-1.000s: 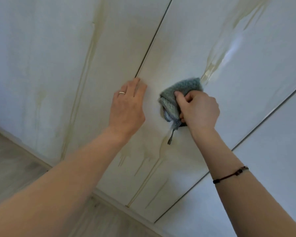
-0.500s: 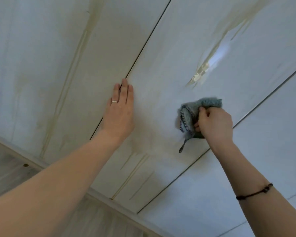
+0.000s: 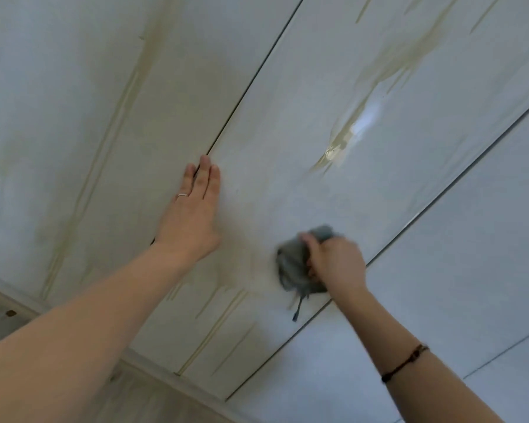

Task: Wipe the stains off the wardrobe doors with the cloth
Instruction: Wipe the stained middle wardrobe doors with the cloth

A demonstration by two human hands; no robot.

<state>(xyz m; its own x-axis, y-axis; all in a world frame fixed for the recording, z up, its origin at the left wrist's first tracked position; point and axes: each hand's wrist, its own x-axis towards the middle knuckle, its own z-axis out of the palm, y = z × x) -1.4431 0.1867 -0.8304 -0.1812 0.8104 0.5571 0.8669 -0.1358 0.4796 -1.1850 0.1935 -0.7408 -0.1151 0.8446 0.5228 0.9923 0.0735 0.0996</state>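
Note:
White wardrobe doors [image 3: 287,148] fill the view, streaked with yellowish stains. One wet stain [image 3: 339,145] runs down the middle door above the cloth. Drip marks [image 3: 223,309] lie low on the same door. My right hand [image 3: 336,264] grips a bunched grey-blue cloth [image 3: 290,267] and presses it on the middle door near its lower right edge; the cloth is blurred by motion. With straight fingers, my left hand [image 3: 193,215] lies flat on the door, across the gap between two doors.
A long stain [image 3: 116,117] runs down the left door. The right door [image 3: 455,270] looks mostly unmarked. A pale base strip [image 3: 153,364] and wood-look floor [image 3: 0,319] lie below the doors.
My right hand has carried the cloth from beside the left hand, out to the right, then down and back left on the middle door. The left hand's fingers have straightened flat.

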